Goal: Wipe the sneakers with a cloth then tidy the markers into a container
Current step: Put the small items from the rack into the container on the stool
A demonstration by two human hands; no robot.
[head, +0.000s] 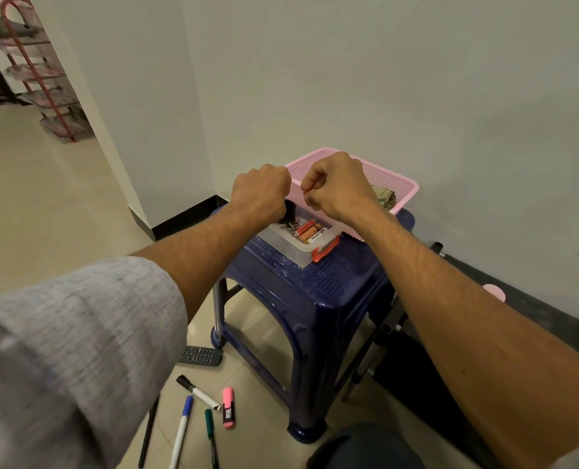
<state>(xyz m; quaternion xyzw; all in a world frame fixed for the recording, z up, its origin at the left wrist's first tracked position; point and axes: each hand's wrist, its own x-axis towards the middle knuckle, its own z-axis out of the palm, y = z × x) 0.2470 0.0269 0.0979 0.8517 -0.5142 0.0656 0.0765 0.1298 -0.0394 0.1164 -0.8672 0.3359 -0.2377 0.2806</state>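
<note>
Where a pale wall meets a cream tiled floor (44, 214), a dark blue moulded plastic stool (332, 289) stands. Its ribbed top and near leg show, while two bare forearms reaching in from the bottom corners partly cover it. A grey woven sleeve (61, 350) covers the left upper arm. At the far top left stands a red-framed shoe rack (41, 72), blurred and cut off by the edge.

On the stool's back right corner sits a pink basket (406, 187) of perforated plastic. A crumpled brownish thing (386, 196) lies inside it, too hidden to name. Just in front, toward the stool's left edge, is a clear plastic container (294, 255) with a red-orange clasp (325, 250), its top open.

Above the container the left hand (259, 192) is curled like a fist, fingers hidden behind its back. I cannot tell whether it holds anything. The right hand (338, 187), just beside it, presses thumb to forefinger. Anything pinched there is too small to see.

A dark remote control (201, 355) lies on the floor by the stool's left leg. Near it, all outside the container, lie the following:
- a black-capped marker (198, 392)
- a blue-capped marker (181, 431), cut off below
- a green marker (210, 431)
- a black pen (149, 431)
- a stubby pink highlighter (228, 407)

Orange batteries (310, 230) lie inside the container.
</note>
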